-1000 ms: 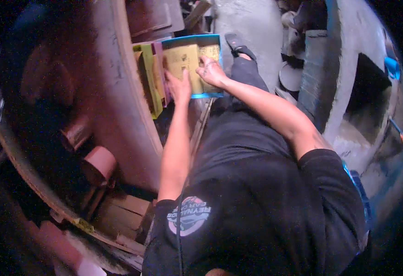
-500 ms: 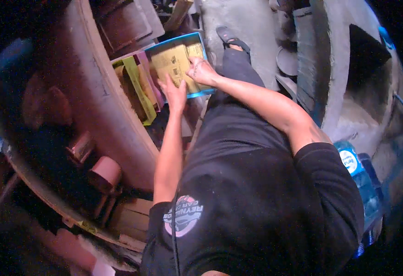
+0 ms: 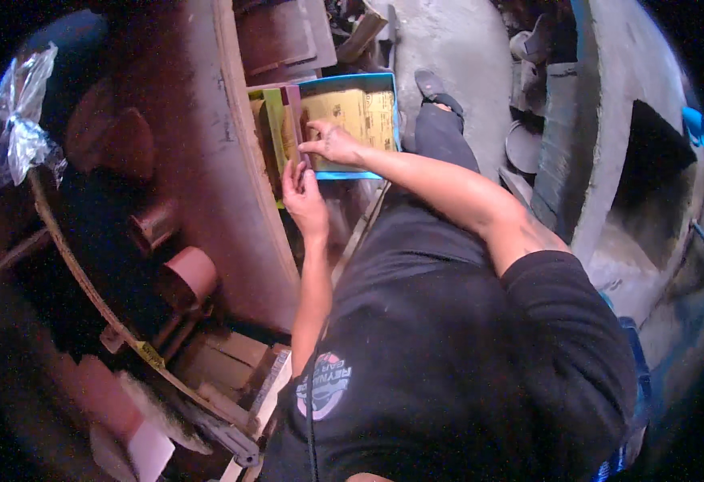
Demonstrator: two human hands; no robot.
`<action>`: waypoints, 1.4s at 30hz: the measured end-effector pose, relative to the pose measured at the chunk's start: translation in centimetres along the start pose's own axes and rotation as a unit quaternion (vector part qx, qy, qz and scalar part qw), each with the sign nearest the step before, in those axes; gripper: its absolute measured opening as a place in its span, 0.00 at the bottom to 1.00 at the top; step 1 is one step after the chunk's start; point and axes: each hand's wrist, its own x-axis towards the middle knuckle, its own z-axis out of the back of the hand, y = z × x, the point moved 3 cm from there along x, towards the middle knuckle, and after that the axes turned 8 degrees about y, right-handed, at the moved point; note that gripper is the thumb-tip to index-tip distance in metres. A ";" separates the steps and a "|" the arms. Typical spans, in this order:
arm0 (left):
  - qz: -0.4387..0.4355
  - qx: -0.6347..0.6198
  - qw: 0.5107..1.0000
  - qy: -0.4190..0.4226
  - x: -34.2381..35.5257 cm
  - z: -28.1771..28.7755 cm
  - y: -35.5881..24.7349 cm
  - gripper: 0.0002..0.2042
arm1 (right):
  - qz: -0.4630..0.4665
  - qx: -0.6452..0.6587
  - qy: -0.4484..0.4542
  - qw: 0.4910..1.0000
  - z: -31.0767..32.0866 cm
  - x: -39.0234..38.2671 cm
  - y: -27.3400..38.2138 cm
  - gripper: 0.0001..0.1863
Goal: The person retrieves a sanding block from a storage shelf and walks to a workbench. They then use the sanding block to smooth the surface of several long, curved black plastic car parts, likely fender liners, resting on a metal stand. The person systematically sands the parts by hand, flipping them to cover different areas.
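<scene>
A shallow blue-rimmed box (image 3: 395, 120) holds flat tan sheets (image 3: 344, 112) with dark print, perhaps sandpaper. Along its left side stands a narrow purple box (image 3: 293, 112), and beyond that a yellow-green box (image 3: 273, 120). My left hand (image 3: 307, 207) is at the near end of the purple box, its thumb and fingertips closed about the edge there. Over the tan sheets, my right hand (image 3: 337, 146) points left with thumb and forefinger apart, tips close to the purple box's side. Nothing shows between those fingers.
A reddish-brown panel with a pale edge (image 3: 243, 120) runs along the left of the boxes. A pink cylindrical container (image 3: 191, 275) and a clear plastic bag (image 3: 30, 128) are farther left. Grey concrete floor (image 3: 448, 48) lies ahead, with a grey block structure (image 3: 585, 161) at right.
Both hands have left the tan sheets' middle for the purple box. My right hand has shifted left across the sheets; my left hand has drawn to its near end. The view has turned slightly.
</scene>
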 end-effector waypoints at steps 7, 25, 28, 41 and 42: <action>-0.029 0.024 0.999 0.006 -0.1 0.4 -0.7 0.23 | -0.052 0.039 0.026 0.998 -3.3 2.3 -2.2 0.40; 0.057 -0.085 0.995 0.018 0.3 2.8 1.5 0.21 | -0.145 0.150 0.009 0.978 6.7 -7.0 -5.1 0.34; 0.021 -0.025 0.999 0.003 -0.2 2.2 1.0 0.21 | -0.159 0.121 -0.008 0.980 9.0 -9.5 -3.3 0.30; -0.044 0.197 0.967 0.154 -0.1 -2.1 -1.2 0.36 | -0.135 0.091 -0.034 0.986 9.7 -10.8 -0.1 0.34; -0.038 0.156 0.969 0.185 -0.3 -2.5 -1.5 0.36 | -0.136 0.070 -0.035 0.988 9.7 -10.6 -0.2 0.33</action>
